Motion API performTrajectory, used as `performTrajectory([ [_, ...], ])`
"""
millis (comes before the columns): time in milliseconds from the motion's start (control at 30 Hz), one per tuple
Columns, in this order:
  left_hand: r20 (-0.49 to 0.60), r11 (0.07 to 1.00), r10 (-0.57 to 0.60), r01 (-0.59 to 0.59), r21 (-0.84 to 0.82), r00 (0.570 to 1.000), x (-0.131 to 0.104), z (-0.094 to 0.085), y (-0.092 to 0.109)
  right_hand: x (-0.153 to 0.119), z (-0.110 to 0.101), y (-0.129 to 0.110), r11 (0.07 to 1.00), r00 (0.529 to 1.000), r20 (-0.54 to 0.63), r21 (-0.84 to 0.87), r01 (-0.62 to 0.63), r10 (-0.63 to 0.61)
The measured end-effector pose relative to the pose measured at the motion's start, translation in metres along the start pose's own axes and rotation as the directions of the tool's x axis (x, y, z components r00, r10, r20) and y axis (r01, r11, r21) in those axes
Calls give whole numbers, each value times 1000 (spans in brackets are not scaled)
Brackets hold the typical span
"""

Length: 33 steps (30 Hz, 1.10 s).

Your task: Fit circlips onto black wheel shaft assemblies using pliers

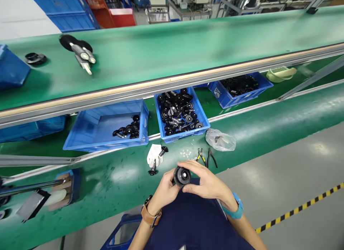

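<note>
Close to my body, over the bench's front edge, I hold a black round part [182, 176] with a ringed face and a pale centre. My left hand [167, 191] is closed on its left side. The thumb and fingers of my right hand [202, 180] curve round its right side. Just beyond my hands lie small white rings [186, 153], yellow-handled pliers [201, 155] and black-handled pliers [212, 158]. A white glove [154, 154] lies on the bench, with two black shafted parts [163, 150] on or against it.
A blue bin [185, 134] full of black parts stands beyond the tools. To its left, another blue bin [107, 145] holds several. A clear plastic bag [221, 140] lies at right. A raised green conveyor [172, 53] crosses behind. A metal-rod fixture [64, 187] stands at left.
</note>
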<state>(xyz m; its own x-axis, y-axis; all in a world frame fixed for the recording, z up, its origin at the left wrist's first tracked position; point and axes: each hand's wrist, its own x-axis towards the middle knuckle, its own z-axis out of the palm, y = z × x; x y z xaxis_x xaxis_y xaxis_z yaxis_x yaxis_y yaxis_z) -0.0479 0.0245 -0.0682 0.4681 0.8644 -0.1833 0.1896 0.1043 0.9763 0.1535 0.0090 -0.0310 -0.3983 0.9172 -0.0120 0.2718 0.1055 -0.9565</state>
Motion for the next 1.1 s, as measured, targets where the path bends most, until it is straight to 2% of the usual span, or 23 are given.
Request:
performTrajectory([
  [367,11,999,-34,34,-26,999,-2,3,-8,-5,13,-3,995,989,-114,9,-98,99],
  [467,-2,994,-78,78,-77,997,-4,2,-13,-4,16,11,995,991,-100,49,-88,92],
  [533,-35,987,-106,101,-126,994,-7,-2,-20,-4,16,32,983,974,-142,78,-169,179],
  [567,-52,983,-122,113,-142,991,-9,-4,-24,-5,15,45,965,948,-182,80,-249,260],
  [667,-102,976,-173,157,-148,980,-14,-14,-38,-12,10,91,847,803,-302,30,-531,514],
  [767,-192,965,-229,196,-177,954,-14,-26,-49,-21,3,138,694,656,-354,-29,-720,666],
  [833,-262,959,-250,201,-199,932,-12,-34,-53,-27,-1,165,562,536,-408,-65,-825,739],
  [933,-337,971,-215,162,-179,917,-9,-44,-55,-31,-5,194,352,342,-531,-86,-932,776],
  [1000,-363,978,-184,134,-161,913,-7,-47,-54,-32,-4,208,238,236,-601,-78,-968,763],
  [1033,-373,979,-179,127,-161,910,-5,-48,-54,-32,-3,214,198,200,-625,-73,-977,755],
  [1100,-384,976,-187,128,-174,904,-4,-47,-52,-32,-1,224,159,165,-651,-69,-985,741],
])
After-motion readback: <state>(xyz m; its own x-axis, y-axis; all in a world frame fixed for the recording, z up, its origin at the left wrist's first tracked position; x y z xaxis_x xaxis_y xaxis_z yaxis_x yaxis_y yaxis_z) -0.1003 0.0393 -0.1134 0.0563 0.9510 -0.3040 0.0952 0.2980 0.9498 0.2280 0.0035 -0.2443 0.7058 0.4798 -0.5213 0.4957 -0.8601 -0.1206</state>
